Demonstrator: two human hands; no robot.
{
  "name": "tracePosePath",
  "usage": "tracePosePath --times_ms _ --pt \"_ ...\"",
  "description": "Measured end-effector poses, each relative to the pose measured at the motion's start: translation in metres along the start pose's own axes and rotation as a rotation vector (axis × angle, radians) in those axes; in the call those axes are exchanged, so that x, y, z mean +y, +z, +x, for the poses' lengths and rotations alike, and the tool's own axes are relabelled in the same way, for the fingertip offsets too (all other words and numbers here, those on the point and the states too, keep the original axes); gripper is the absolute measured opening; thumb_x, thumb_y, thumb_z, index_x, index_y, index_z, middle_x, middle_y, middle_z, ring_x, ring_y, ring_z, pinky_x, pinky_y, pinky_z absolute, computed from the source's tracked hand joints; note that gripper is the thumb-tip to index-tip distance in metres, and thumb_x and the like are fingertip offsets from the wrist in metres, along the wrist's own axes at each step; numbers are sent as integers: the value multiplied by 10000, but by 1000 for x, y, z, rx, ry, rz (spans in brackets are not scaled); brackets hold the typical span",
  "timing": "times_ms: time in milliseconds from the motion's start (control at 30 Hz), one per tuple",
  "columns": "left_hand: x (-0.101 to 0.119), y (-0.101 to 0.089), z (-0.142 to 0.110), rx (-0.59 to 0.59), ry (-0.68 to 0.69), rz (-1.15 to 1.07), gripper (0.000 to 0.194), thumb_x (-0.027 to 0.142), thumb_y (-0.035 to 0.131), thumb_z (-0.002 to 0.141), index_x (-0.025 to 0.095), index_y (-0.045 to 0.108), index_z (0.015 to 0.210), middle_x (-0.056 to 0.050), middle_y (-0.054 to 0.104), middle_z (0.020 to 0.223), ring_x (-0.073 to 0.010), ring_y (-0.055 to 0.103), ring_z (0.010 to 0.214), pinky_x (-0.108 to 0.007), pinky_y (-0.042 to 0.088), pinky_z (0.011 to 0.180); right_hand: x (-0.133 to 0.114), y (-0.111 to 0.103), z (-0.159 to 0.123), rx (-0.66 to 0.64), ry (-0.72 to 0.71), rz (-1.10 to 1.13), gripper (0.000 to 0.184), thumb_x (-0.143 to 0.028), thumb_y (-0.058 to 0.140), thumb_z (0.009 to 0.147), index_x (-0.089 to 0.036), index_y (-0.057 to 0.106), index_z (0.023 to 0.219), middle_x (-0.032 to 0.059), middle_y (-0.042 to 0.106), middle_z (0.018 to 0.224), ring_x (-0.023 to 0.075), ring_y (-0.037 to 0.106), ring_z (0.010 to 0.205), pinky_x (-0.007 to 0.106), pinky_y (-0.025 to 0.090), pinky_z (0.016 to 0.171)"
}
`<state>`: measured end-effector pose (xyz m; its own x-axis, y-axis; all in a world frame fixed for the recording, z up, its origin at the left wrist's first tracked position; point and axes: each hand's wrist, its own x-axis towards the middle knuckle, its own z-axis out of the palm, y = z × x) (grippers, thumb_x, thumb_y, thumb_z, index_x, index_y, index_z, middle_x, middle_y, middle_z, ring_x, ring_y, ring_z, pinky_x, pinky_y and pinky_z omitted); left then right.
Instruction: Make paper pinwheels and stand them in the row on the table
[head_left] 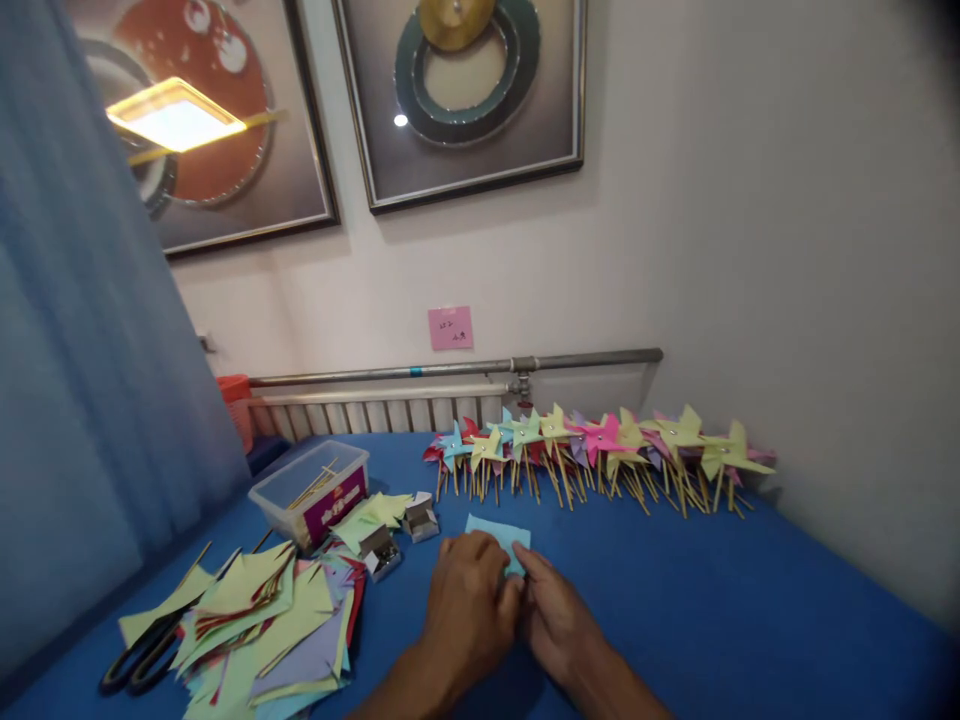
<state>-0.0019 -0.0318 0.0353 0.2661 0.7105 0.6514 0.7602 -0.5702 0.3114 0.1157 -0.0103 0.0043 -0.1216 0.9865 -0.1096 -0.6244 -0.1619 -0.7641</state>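
Note:
A light blue sheet of paper (499,527) is between my two hands, above the blue tabletop. My left hand (471,600) is closed over its near side, with bent fingers and the knuckles facing up. On the right edge, my right hand (555,608) grips the paper, its thumb lying on top. My hands cover the sheet's lower part, so any folds there are hidden. Closest to my left hand stand two small open boxes, one (380,552) with small metal pieces in it and another (421,518) just behind.
Paper pinwheels (600,437) on sticks lie in a row along the wall. At left are stacked cut paper squares (300,620), black-handled scissors (142,655) and a clear plastic tub (274,505) holding sticks. A blue curtain (82,350) hangs beside the table (675,610).

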Motion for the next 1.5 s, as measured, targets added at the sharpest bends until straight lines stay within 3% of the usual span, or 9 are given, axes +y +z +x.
tracePosePath --times_ms 67,133,267,400,600,867,1033,1300,1500 --pt "-11 -4 9 64 -104 -121 145 219 546 888 199 687 918 -80 705 983 -230 640 948 -379 451 871 1 -6 5 44 26 76 331 -393 832 690 -200 668 903 34 759 782 255 726 818 351 547 742" --pt "-27 -4 14 131 -324 -252 181 281 529 901 188 681 931 -69 701 936 -218 639 895 -349 466 824 2 -8 7 50 46 115 347 -376 818 710 -185 676 962 70 782 871 272 732 877 362 547 761" --pt "-54 6 12 38 -717 -654 213 387 613 802 178 654 799 11 620 666 -150 549 612 -261 408 599 5 -5 6 72 56 95 348 -392 790 757 -180 681 1010 95 790 932 283 733 929 378 550 780" --pt "-61 11 7 -1 -825 -867 250 388 731 639 169 625 696 61 525 549 -96 429 505 -223 321 525 3 0 3 97 70 46 339 -392 783 773 -181 691 1022 83 790 910 269 736 899 370 552 779" --pt "-56 4 10 59 -848 -870 251 397 716 630 173 611 675 70 491 532 -78 375 489 -207 288 505 -2 5 0 -39 31 -66 383 -417 821 737 -148 721 990 78 778 840 250 724 806 358 539 760" --pt "-53 6 7 57 -754 -824 205 376 673 698 185 599 695 65 494 581 -88 400 529 -206 313 526 2 3 -2 -46 28 -146 386 -436 829 707 -149 734 948 65 766 808 206 685 702 335 512 720" --pt "-51 3 5 90 -667 -642 155 342 622 792 192 628 752 44 538 634 -119 476 587 -222 365 560 3 1 -2 9 74 -227 387 -502 795 723 -166 720 901 37 723 721 185 647 643 315 497 642" --pt "-45 -3 -1 84 -55 -117 238 131 492 904 196 705 818 -53 654 838 -175 608 812 -307 466 757 13 -4 4 41 34 -251 419 -558 783 708 -172 694 846 7 673 655 176 610 591 313 500 597" --pt "-45 -1 -3 93 170 163 290 100 469 929 199 730 851 -82 667 898 -190 603 844 -330 450 771 14 -4 3 20 30 -215 441 -582 776 720 -177 705 878 21 700 687 184 636 634 305 498 633"
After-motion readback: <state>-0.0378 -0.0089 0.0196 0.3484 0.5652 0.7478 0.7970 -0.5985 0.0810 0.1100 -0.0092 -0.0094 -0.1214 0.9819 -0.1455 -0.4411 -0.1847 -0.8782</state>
